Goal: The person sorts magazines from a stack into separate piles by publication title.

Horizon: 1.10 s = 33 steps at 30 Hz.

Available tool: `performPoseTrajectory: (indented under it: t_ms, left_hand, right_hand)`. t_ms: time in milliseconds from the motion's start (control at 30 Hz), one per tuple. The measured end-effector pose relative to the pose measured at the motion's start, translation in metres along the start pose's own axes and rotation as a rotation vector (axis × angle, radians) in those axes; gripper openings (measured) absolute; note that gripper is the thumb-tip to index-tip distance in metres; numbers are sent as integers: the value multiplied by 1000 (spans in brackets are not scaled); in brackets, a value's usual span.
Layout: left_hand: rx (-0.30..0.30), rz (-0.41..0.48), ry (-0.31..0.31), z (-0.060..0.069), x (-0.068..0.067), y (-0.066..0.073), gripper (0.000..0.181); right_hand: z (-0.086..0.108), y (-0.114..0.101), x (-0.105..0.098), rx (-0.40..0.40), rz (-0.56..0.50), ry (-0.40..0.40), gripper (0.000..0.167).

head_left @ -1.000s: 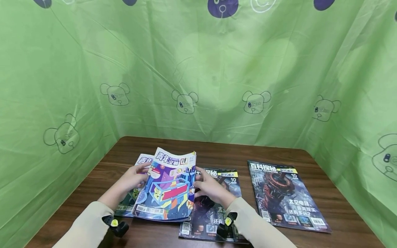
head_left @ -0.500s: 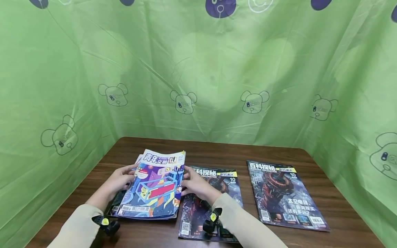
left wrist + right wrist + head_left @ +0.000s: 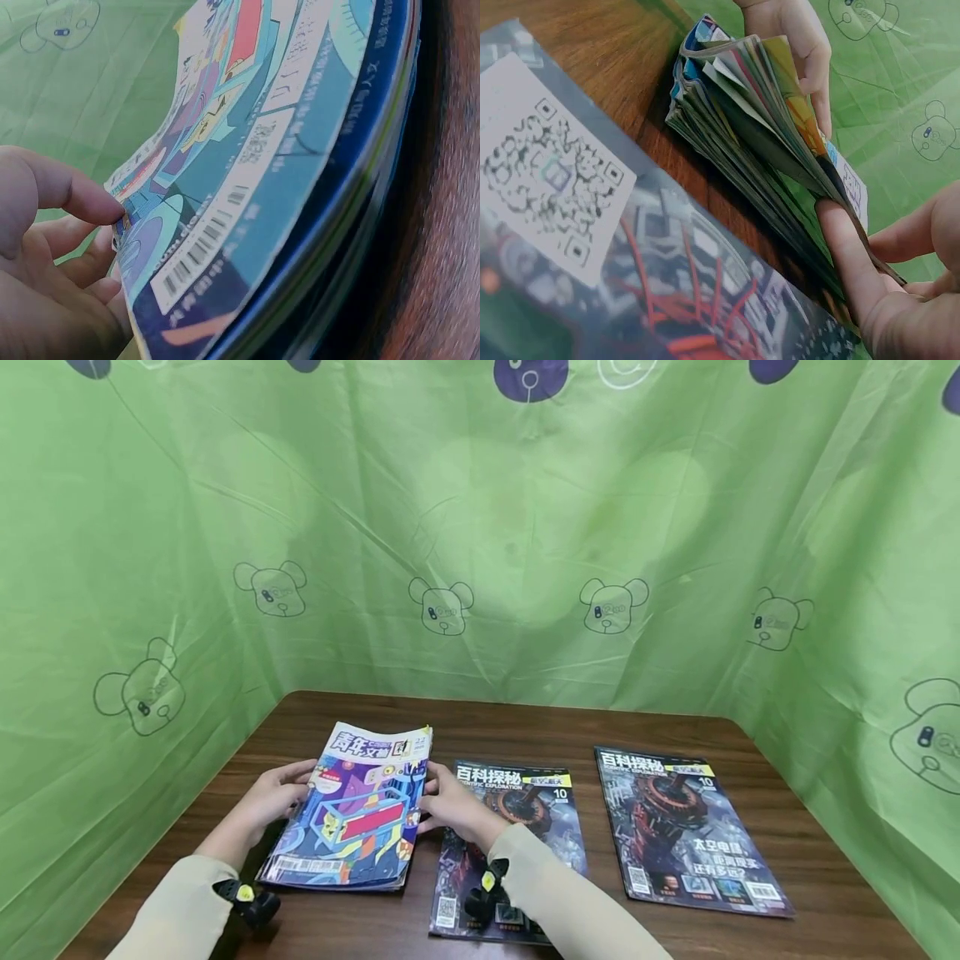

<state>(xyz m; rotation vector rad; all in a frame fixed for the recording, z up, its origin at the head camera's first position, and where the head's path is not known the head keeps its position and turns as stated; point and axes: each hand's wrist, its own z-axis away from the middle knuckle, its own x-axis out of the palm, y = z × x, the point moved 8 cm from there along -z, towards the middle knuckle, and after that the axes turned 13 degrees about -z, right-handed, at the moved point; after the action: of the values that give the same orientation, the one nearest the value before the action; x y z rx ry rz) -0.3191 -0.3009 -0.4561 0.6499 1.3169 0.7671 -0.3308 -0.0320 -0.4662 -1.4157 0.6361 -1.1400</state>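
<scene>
A colourful magazine (image 3: 367, 818) with a white title band lies over another magazine at the table's left, their edges nearly lined up. My left hand (image 3: 268, 800) grips its left edge; in the left wrist view a fingertip meets the cover's border and other fingers curl behind it. Along the opposite edge, my right hand (image 3: 456, 806) pinches the pages between thumb and fingers. The right wrist view shows the upper pages (image 3: 784, 124) raised a little from the lower magazine (image 3: 742, 199). Most of that lower magazine is hidden.
A dark space-themed magazine (image 3: 555, 827) lies partly under my right forearm. Another with the same cover (image 3: 693, 835) lies farther right. The brown wooden table (image 3: 525, 727) is bordered at the back and sides by a green curtain (image 3: 517, 527).
Both hands have moved left with the colourful magazine, bringing it over the one beneath, which showed at its left before. More of the middle dark magazine is uncovered.
</scene>
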Motion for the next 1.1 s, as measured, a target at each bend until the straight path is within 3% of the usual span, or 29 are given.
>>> performPoseTrajectory:
  t_ms: [233,733,1100]
  left_hand:
    - [3,-63,22,0,-4,-3,64]
    - [3,-105,4,-3,-1,-8,63]
    - [-17,-117,-10,-5,-1,-12,61]
  right_hand:
    - [-7,5,4,-2,3,-2,76]
    - [-4,4,4,42,33,-5,77]
    - [-7,0,5,73,123,-30,74]
